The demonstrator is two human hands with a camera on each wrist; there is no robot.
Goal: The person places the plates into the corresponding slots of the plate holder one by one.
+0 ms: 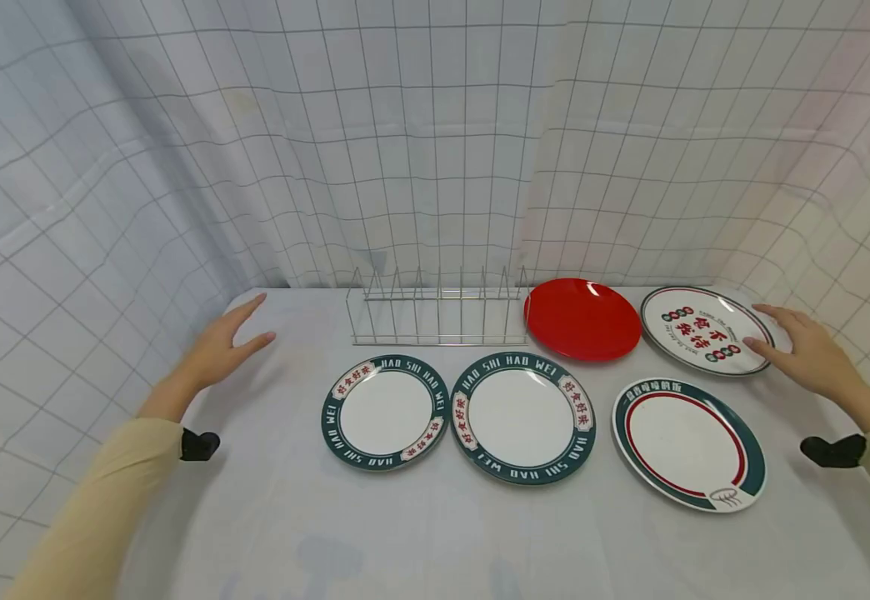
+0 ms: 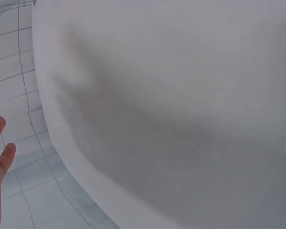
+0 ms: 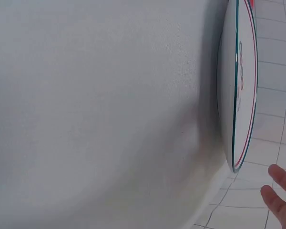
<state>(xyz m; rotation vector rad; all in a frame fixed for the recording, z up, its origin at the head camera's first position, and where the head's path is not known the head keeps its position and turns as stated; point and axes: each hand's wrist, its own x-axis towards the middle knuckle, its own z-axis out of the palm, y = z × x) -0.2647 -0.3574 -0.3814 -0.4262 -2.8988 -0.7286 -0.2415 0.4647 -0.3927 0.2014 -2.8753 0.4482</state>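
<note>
My left hand (image 1: 217, 350) hovers above the left part of the white table, thumb and fingers spread, holding nothing. Its fingertips show at the left edge of the left wrist view. At the back right, my right hand (image 1: 810, 354) is beside a white oval plate (image 1: 686, 346) with red characters and a dark rim. In the head view its thumb and fingertip overlap that plate's right edge. The right wrist view shows the plate's rim (image 3: 236, 119) with the spread fingers (image 3: 276, 198) apart from it.
A wire plate rack (image 1: 438, 342) stands at the back centre. Next to it lies a red plate (image 1: 583, 321). Nearer are two green-rimmed plates (image 1: 386, 412) (image 1: 522, 417) and a plate with green and red rings (image 1: 690, 442). Gridded white curtains (image 1: 442, 150) surround the table (image 1: 405, 542).
</note>
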